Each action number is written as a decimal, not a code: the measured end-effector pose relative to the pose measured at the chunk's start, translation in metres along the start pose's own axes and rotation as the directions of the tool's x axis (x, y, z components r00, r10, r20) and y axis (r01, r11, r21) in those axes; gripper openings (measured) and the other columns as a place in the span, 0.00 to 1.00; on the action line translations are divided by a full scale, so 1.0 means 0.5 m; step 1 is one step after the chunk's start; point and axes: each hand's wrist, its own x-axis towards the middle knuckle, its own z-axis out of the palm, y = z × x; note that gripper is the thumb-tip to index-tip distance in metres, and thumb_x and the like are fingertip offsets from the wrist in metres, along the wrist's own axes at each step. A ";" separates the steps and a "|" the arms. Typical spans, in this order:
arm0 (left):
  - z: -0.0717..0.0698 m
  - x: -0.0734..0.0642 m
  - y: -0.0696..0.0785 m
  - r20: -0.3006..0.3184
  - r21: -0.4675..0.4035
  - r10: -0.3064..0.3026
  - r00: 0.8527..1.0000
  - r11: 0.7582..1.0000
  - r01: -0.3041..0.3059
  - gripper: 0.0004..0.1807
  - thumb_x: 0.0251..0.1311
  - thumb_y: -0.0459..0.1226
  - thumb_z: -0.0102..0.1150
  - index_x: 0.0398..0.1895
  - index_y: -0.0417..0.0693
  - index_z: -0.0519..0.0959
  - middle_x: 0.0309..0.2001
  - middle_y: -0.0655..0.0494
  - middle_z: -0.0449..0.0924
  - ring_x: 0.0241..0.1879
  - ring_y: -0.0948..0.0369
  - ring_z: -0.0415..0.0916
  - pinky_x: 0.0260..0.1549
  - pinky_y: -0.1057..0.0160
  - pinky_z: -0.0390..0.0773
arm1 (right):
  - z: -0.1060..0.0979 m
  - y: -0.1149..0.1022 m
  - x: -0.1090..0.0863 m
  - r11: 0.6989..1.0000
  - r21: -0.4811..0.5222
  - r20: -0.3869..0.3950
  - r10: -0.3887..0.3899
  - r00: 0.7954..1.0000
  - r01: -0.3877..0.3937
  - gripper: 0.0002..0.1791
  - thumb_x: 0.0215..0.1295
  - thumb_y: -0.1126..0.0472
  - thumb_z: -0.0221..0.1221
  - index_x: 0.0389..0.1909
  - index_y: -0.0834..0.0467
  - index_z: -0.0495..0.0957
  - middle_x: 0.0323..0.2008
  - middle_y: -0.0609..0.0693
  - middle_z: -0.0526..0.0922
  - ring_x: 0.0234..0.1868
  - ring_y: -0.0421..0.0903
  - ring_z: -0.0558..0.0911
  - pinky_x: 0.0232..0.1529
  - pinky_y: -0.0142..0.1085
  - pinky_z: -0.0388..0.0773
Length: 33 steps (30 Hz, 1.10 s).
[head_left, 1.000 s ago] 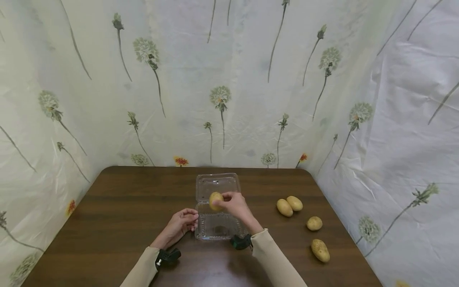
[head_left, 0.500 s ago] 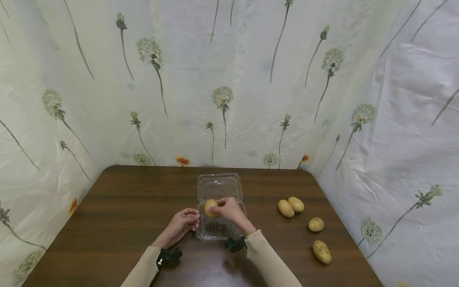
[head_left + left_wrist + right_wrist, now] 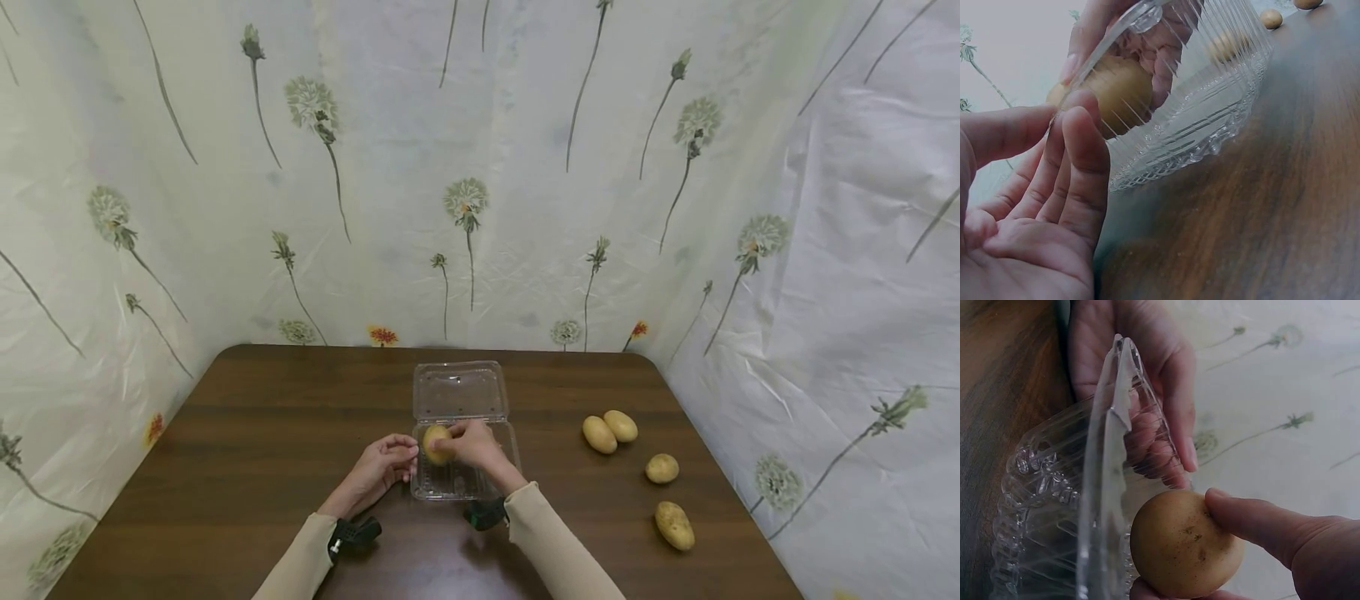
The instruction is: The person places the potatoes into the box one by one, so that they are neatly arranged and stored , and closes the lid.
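A clear plastic clamshell container [image 3: 460, 392] stands on the table with its lid tipped back, away from me. My left hand [image 3: 384, 467] pinches the left rim of the container between thumb and fingertips; the left wrist view shows the ribbed wall [image 3: 1210, 69] close up. Over the base, at its left side, my right hand [image 3: 477, 446] holds a yellow potato [image 3: 437, 444] between thumb and fingers. In the right wrist view that potato [image 3: 1186, 544] shows small brown specks. Whether it touches the container floor I cannot tell.
To the right on the brown wooden table [image 3: 300, 400], two potatoes [image 3: 600, 434] lie side by side. A small round potato [image 3: 662, 468] and a longer potato [image 3: 674, 525] lie nearer to me. A flower-patterned curtain [image 3: 525, 167] borders the table behind and at the sides.
My right hand has brought the potato left and lower, from near the lid hinge to the left part of the base. The left hand stays at the rim.
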 end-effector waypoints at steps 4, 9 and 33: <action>-0.003 0.002 -0.002 0.013 0.008 0.010 1.000 1.000 -0.010 0.05 0.70 0.33 0.50 0.45 0.42 0.70 0.29 0.59 0.79 0.27 0.65 0.78 0.26 0.69 0.76 | 0.003 0.001 0.003 0.999 -0.045 -0.012 0.026 1.000 -0.026 0.23 0.50 0.48 0.71 0.39 0.62 0.85 0.35 0.53 0.87 0.32 0.44 0.80 0.36 0.41 0.78; -0.003 0.004 -0.002 0.015 0.035 0.022 1.000 0.999 -0.022 0.07 0.70 0.33 0.50 0.47 0.40 0.69 0.29 0.59 0.79 0.28 0.65 0.78 0.27 0.70 0.76 | 0.005 0.001 0.005 0.996 -0.060 -0.025 0.060 0.998 -0.061 0.24 0.49 0.45 0.71 0.40 0.59 0.85 0.37 0.52 0.87 0.34 0.46 0.80 0.43 0.50 0.77; -0.008 0.003 -0.009 0.029 -0.019 0.031 0.999 0.999 -0.030 0.05 0.69 0.31 0.51 0.44 0.44 0.70 0.28 0.58 0.81 0.27 0.64 0.78 0.26 0.69 0.75 | 0.025 0.015 0.000 1.000 -0.021 -0.033 0.012 0.999 -0.012 0.22 0.49 0.49 0.72 0.37 0.63 0.85 0.35 0.54 0.87 0.32 0.44 0.80 0.30 0.33 0.75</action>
